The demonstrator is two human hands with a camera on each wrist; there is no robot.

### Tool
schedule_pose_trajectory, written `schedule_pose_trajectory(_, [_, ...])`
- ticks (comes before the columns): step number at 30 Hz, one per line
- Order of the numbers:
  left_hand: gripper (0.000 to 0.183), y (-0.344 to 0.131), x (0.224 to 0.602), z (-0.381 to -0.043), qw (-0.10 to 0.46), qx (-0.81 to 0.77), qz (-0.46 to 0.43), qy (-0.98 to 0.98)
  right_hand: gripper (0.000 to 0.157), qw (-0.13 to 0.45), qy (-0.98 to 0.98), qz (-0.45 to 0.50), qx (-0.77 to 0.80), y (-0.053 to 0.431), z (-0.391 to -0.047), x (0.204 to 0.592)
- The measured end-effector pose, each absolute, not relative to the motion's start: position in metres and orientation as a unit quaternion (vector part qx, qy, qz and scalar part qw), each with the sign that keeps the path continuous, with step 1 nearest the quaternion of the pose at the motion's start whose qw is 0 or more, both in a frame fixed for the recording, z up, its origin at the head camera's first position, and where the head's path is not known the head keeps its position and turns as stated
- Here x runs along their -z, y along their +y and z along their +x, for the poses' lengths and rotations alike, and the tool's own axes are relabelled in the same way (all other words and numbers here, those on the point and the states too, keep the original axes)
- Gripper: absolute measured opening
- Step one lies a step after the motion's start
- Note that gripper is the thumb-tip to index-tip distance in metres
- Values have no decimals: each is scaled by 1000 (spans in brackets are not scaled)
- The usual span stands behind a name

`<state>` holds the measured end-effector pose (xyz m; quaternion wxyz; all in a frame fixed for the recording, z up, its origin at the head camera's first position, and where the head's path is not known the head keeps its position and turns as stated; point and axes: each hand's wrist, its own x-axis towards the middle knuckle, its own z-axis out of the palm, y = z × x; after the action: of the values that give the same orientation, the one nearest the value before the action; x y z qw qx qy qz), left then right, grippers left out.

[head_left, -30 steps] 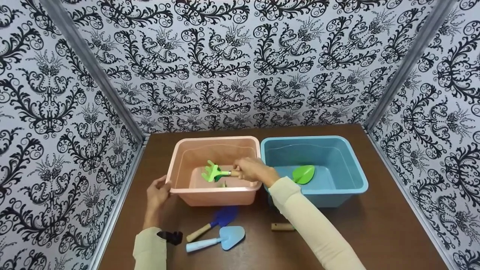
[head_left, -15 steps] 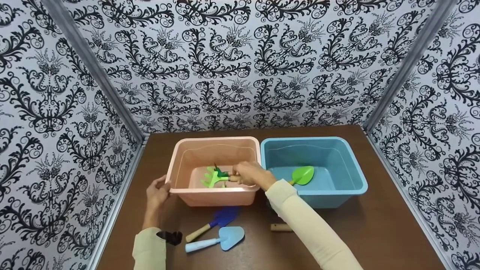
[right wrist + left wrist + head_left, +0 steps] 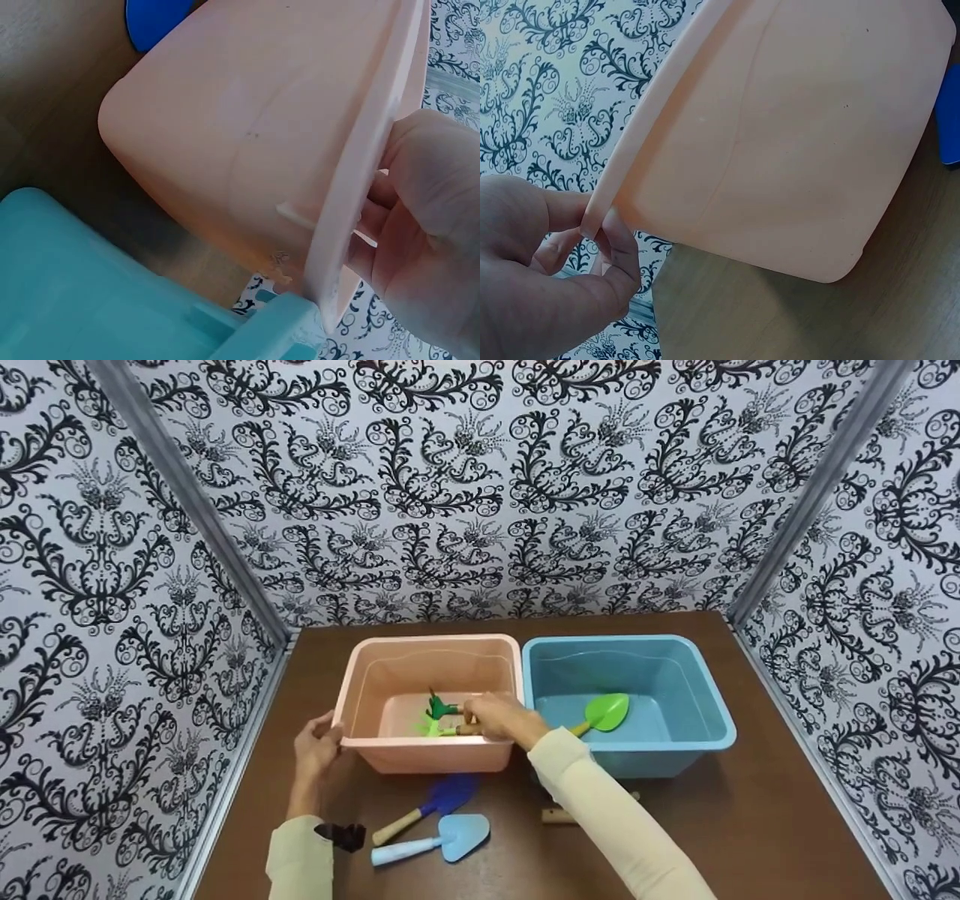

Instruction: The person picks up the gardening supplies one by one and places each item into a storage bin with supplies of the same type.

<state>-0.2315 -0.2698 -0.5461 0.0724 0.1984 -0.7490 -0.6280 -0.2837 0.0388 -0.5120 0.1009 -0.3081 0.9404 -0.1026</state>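
My left hand pinches the front left corner of the peach tub's rim. In the left wrist view, thumb and fingers of the left hand lie on both sides of that rim. My right hand reaches into the peach tub and holds a light green hand rake by its wooden handle, low behind the front wall. Beside it in the tub lies a dark green tool with pointed prongs. In the right wrist view, the rim hides the fingertips of the right hand.
A blue tub stands against the peach one, with a lime green trowel inside. On the table in front lie a dark blue shovel, a light blue trowel and a wooden handle partly under the right sleeve.
My right hand has lowered the light green rake toward the front of the peach tub's floor, uncovering the dark green tool. The left hand has stayed at the rim.
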Motion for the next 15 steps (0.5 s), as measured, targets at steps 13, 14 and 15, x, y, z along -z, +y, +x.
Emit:
schedule_pose_trajectory(13, [40, -269, 549, -233, 95, 599, 191, -772, 27, 69, 932, -320, 154, 47, -289, 510])
schedule_pose_trajectory(14, [40, -269, 549, -233, 95, 595, 191, -775, 27, 68, 932, -320, 159, 47, -289, 510])
schedule_pose_trajectory(15, [40, -270, 549, -233, 93, 591, 191, -778, 26, 70, 931, -318, 165, 47, -288, 509])
